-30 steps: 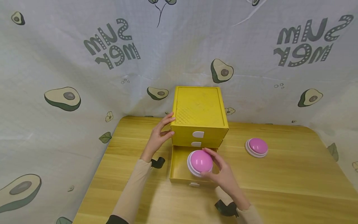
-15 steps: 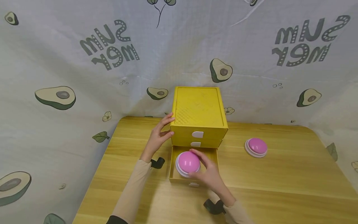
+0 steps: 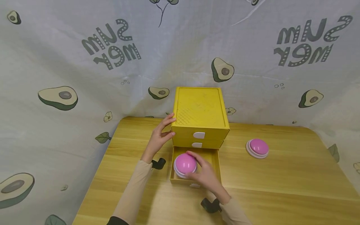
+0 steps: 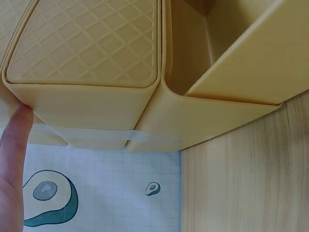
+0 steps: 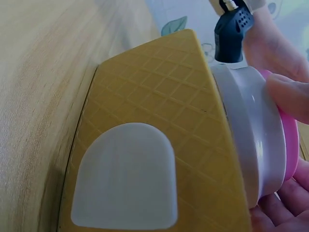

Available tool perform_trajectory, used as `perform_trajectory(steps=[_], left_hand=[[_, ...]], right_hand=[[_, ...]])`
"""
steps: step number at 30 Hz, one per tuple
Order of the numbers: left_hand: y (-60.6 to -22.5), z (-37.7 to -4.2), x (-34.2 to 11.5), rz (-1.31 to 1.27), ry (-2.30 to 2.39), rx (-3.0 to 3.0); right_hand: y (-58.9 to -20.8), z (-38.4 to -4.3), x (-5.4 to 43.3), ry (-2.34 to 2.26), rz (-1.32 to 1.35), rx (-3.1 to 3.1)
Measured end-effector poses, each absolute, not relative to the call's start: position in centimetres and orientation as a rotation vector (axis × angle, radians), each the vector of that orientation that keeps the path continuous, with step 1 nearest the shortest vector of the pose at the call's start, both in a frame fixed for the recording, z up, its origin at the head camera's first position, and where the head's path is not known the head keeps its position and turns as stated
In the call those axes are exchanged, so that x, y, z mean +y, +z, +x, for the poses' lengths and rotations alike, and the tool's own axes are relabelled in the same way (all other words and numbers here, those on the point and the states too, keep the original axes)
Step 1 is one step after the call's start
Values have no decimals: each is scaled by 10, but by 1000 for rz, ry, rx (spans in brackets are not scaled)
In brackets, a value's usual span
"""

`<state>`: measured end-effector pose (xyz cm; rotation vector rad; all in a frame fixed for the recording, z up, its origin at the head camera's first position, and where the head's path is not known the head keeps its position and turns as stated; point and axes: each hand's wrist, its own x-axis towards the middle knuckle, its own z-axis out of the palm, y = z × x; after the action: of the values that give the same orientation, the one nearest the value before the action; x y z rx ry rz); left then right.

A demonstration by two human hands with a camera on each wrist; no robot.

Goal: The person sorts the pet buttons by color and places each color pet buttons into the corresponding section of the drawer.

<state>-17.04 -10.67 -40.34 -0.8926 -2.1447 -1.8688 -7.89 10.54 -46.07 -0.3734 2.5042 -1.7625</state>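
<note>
In the head view my right hand [image 3: 208,175] holds a pink dome-shaped push button [image 3: 185,163] with a white base, thumb and fingers at its rim. It sits at the left part of the pulled-out bottom drawer [image 3: 209,156]. In the right wrist view, the white base [image 5: 258,135] shows above the drawer front's [image 5: 149,92] edge; how deep it reaches is hidden. My left hand [image 3: 156,139] rests its fingertips on the left side of the yellow drawer unit [image 3: 199,106]. One finger [image 4: 17,140] touches the unit's side in the left wrist view.
A second pink dome button [image 3: 258,147] stands on the wooden table [image 3: 281,175] to the right. The two upper drawers, each with a white handle [image 3: 199,135], are closed. Behind the unit hangs a cloth [image 3: 191,47] printed with avocados.
My right hand has carried the pink button leftward over the open drawer, with the last shift smaller and slightly lower. The left hand has stayed on the unit's side.
</note>
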Motion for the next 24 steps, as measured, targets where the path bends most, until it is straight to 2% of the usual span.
perform_trajectory(steps=[17, 24], left_hand=[[-404, -172, -102, -872, -1878, -2128], [-406, -173, -101, -853, -1886, -2134]], right_hand=[[-468, -87, 105, -1613, -484, 2557], [-470, -91, 109, -1755, -529, 2343]])
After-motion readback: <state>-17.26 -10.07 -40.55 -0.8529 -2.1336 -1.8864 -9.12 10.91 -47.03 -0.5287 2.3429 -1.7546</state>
